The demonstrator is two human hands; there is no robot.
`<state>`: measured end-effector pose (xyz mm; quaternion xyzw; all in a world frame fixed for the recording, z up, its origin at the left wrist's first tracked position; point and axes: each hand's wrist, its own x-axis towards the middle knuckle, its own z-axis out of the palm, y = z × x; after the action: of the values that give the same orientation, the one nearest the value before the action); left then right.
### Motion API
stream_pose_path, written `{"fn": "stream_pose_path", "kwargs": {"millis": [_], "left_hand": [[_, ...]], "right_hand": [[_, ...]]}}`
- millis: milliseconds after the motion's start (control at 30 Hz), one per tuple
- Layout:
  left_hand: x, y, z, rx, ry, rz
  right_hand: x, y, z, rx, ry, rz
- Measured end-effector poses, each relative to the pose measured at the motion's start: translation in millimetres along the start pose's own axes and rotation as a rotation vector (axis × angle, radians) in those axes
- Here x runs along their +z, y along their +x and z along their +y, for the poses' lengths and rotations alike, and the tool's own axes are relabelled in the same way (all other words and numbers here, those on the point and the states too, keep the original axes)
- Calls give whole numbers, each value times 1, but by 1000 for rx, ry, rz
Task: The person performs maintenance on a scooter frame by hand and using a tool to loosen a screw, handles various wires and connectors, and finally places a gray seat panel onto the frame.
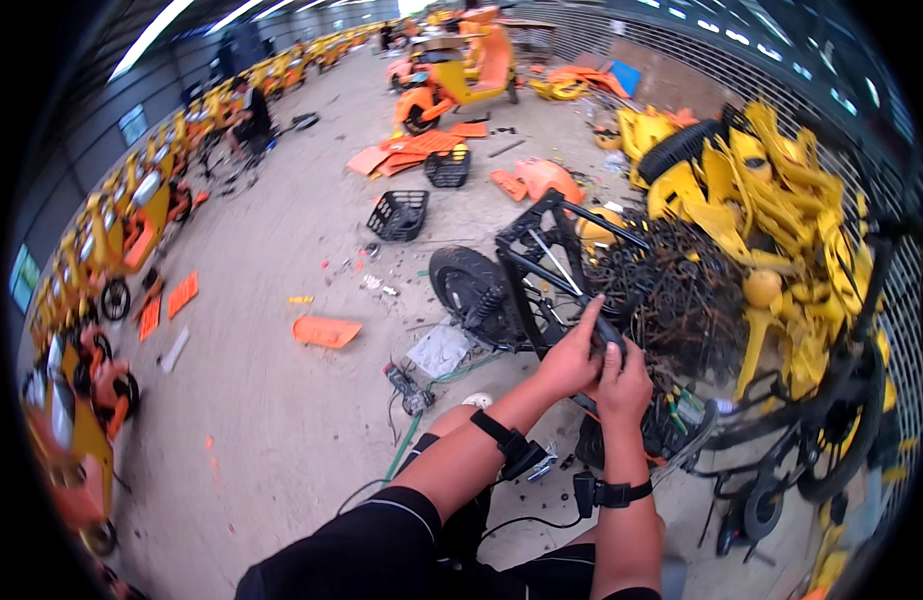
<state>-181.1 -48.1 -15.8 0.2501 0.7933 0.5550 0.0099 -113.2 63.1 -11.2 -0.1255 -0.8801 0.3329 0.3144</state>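
Note:
My left hand [573, 358] and my right hand [625, 382] meet in front of me, both closed around a dark tubular part [610, 333]. The left index finger points up along it. I cannot tell whether this part is joined to the black scooter frame [522, 287] just beyond, which stands tilted with its black rear wheel [465, 283] at the left. Black straps with small boxes circle both my wrists. Below my hands, a container of hand tools [684, 408] is partly hidden by my right arm.
A power tool [410, 390] lies left of my arms beside a green cable. Dark scrap parts [672, 285] and yellow plastic panels [797, 190] heap up at the right. Black baskets [398, 216] and an orange panel [327, 331] lie on the floor. Scooters [142, 230] line the left, near another person [252, 118].

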Motion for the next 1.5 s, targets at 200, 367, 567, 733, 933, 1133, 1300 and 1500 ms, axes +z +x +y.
{"fn": "stream_pose_path", "kwargs": {"millis": [200,367,567,733,933,1133,1300,1500], "left_hand": [[-4,-3,2,-17,-25,-14],[2,-1,2,-7,-58,2],[3,4,-6,0,76,44],[4,4,-1,-41,122,13],[3,4,-2,-56,48,-4],[2,2,-7,-36,121,0],[4,3,-9,-45,92,2],[4,0,-15,-43,89,-25]], "right_hand": [[7,5,18,-23,-15,13],[-1,12,9,27,38,-30],[0,23,14,385,437,-224],[-9,25,6,836,942,-455],[-14,25,-1,910,965,-470],[-15,18,-5,539,784,-255],[-21,13,-5,138,349,-131],[-27,9,-8,-214,63,7]]}}
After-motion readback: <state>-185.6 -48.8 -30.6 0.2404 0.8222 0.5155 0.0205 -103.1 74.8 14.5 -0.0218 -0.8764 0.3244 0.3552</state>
